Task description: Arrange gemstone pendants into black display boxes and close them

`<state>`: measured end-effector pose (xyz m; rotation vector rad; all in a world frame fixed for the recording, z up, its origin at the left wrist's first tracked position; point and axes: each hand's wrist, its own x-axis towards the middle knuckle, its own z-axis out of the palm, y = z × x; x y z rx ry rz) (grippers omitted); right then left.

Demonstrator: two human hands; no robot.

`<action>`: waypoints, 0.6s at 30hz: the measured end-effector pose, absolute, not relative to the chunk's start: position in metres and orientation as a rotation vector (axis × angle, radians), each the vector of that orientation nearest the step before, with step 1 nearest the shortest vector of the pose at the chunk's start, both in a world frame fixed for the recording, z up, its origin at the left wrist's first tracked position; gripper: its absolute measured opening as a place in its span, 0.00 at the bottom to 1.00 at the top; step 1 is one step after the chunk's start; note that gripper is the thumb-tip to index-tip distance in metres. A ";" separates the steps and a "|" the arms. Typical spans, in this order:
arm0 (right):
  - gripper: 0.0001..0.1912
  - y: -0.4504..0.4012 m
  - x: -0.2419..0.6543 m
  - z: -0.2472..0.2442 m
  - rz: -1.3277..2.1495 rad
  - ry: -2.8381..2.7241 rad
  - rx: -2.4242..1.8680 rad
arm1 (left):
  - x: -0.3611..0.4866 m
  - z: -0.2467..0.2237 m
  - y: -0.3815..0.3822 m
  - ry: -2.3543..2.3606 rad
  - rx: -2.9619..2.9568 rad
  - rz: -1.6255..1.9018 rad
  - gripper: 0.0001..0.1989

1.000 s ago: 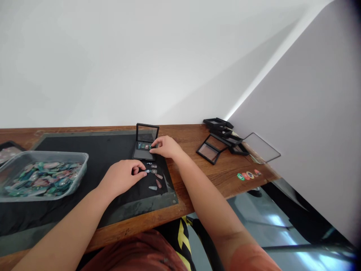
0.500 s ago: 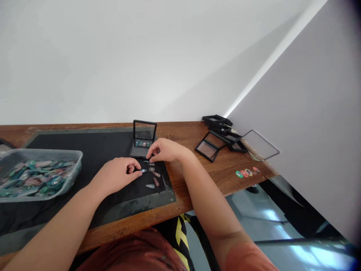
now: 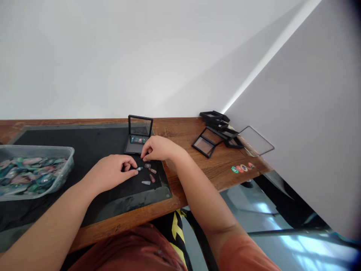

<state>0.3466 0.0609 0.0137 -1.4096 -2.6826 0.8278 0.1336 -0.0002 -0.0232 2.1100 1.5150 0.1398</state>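
My left hand [image 3: 111,171] rests on the black mat [image 3: 113,141], its thumb and index finger closed on a small pale-blue false nail [image 3: 139,169]. Just in front of a hinged black display case [image 3: 138,149], my right hand [image 3: 158,148] has its fingertips pinched low over the mat. Whatever they hold is too small to make out. The case stands open with its clear lid upright, and a row of colourful pieces [image 3: 138,139] shows inside. Below my hands lie a dark false nail [image 3: 147,165], a brownish one [image 3: 152,178] and a pale one [image 3: 146,182], among others.
A clear plastic tub [image 3: 69,165] full of shiny green and pink nail-shaped pieces stands on the left. More black frames [image 3: 204,146] are piled at the back right on the wooden table [image 3: 180,130]. Several round stickers [image 3: 239,168] lie near its right edge.
The view has shifted slightly right. My right fingertips have come a little nearer to me over the mat, and one dark nail beside them is no longer visible. My left hand keeps its hold.
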 end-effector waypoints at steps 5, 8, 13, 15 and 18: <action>0.07 0.061 0.347 0.014 0.907 -2.701 -1.360 | 0.132 -0.025 0.001 1.508 2.098 0.143 0.18; 0.08 0.059 0.347 0.015 0.978 -2.734 -1.278 | 0.132 -0.025 0.000 1.508 2.099 0.153 0.18; 0.10 0.059 0.354 0.020 0.961 -2.681 -1.224 | 0.135 -0.022 -0.002 1.532 2.092 0.178 0.21; 0.09 0.060 0.358 0.023 0.918 -2.657 -1.282 | 0.138 -0.022 -0.003 1.564 2.100 0.209 0.22; 0.08 0.062 0.365 0.025 0.912 -2.652 -1.392 | 0.144 -0.024 -0.005 1.624 2.148 0.242 0.23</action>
